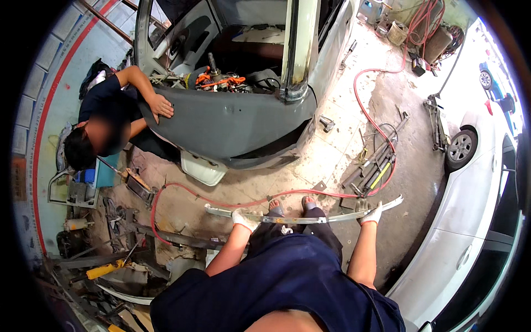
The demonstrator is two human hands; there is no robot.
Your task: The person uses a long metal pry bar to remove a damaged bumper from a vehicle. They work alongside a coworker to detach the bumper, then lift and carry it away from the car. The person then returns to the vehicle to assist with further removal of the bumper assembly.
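A long, thin, slightly curved metal strip point(301, 220) spans the front of my body at about thigh height. My left hand point(246, 220), in a whitish work glove, is closed round it a little in from its left end. My right hand point(369, 213), gloved as well, grips it nearer the right end. Both ends of the strip stick out past my hands. Beyond it stands a stripped car body with a grey bumper point(232, 119) and its rear opening exposed. At the left, a co-worker point(108, 113) leans in with one bare hand on the bumper's corner.
A red hose point(276, 195) loops across the floor before my feet. Metal rods and tools point(373, 169) lie right of centre. A white car point(470, 221) stands close on the right, with a floor jack point(437, 122) beyond. Scrap metal parts point(127, 249) crowd the lower left.
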